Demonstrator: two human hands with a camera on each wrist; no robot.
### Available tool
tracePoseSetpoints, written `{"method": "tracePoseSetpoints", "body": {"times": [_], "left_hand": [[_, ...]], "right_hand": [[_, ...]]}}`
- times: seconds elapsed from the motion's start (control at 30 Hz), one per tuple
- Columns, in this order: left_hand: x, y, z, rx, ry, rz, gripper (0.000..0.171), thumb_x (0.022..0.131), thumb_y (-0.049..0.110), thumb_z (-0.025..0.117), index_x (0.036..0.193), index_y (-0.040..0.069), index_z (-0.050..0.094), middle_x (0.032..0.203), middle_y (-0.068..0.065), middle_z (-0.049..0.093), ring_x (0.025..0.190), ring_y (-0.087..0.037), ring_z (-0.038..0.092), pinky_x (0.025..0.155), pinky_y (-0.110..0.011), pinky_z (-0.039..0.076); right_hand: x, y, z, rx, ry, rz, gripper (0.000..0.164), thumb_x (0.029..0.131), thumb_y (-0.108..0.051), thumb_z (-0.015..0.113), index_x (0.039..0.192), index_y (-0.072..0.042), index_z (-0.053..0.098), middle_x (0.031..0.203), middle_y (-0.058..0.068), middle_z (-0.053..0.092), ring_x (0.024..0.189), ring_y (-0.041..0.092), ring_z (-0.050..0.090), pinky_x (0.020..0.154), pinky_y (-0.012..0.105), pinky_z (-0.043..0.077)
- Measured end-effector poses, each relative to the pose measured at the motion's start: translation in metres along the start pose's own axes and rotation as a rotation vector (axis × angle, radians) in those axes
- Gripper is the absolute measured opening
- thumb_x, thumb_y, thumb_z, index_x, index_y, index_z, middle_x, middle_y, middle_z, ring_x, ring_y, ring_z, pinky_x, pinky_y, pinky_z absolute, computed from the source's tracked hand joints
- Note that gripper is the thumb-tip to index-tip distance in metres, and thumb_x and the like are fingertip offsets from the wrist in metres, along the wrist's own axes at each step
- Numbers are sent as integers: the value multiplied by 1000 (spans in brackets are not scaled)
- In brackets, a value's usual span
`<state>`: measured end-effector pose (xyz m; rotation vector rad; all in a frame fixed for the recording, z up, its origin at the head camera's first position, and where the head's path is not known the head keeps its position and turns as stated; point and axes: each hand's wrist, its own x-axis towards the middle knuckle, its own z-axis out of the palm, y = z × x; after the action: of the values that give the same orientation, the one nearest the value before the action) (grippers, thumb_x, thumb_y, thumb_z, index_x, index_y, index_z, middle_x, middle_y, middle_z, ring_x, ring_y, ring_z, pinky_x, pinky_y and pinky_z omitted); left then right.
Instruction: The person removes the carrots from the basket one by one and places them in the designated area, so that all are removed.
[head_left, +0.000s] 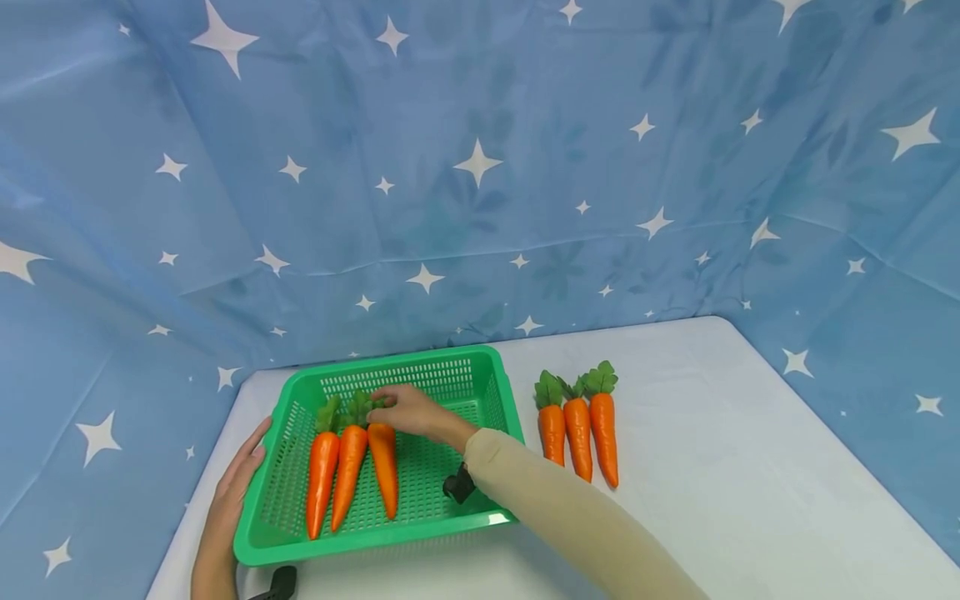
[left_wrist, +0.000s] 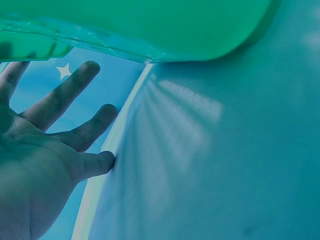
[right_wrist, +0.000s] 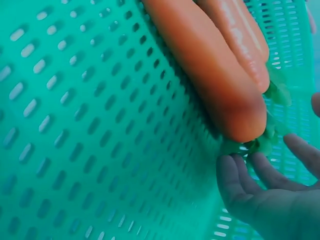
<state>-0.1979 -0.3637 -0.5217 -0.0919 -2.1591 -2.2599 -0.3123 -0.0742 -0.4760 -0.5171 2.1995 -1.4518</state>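
Observation:
A green slotted basket (head_left: 480,367) stands on the white table and holds three orange carrots side by side. My right hand (head_left: 405,408) reaches into it, and relaxed fingers (right_wrist: 235,185) touch the green leaves (right_wrist: 265,142) of the rightmost carrot (head_left: 386,467), which lies flat on the basket floor (right_wrist: 75,125). The hand does not visibly grip it. My left hand (head_left: 238,479) lies flat against the basket's outer left wall with its fingers (left_wrist: 65,100) straight and spread, under the rim (left_wrist: 175,25).
Three more carrots (head_left: 577,425) lie in a row on the table (head_left: 712,467) just right of the basket, leaves pointing away. Blue star-patterned cloth (head_left: 480,167) hangs behind and on both sides. The table's left edge runs close to my left hand.

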Motion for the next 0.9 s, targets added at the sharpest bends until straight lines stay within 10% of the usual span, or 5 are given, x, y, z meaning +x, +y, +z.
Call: {"method": "tracePoseSetpoints", "body": {"times": [0.63, 0.9], "left_hand": [[0, -1, -2, -32, -29, 44, 54, 121, 26, 32, 174, 17, 22, 150, 17, 50, 115, -6, 64, 86, -25, 58], [0, 0, -1, -29, -25, 44, 55, 121, 27, 32, 174, 17, 22, 151, 17, 49, 116, -6, 63, 87, -25, 58]], "right_hand": [[-2, 5, 3, -145, -103, 14, 46, 104, -22, 73, 147, -11, 66, 155, 9, 56, 135, 29, 58, 102, 42, 53], [-2, 6, 5, -181, -114, 29, 50, 97, -12, 79, 145, -10, 67, 138, 8, 65, 103, 19, 64, 85, 37, 55]]}}
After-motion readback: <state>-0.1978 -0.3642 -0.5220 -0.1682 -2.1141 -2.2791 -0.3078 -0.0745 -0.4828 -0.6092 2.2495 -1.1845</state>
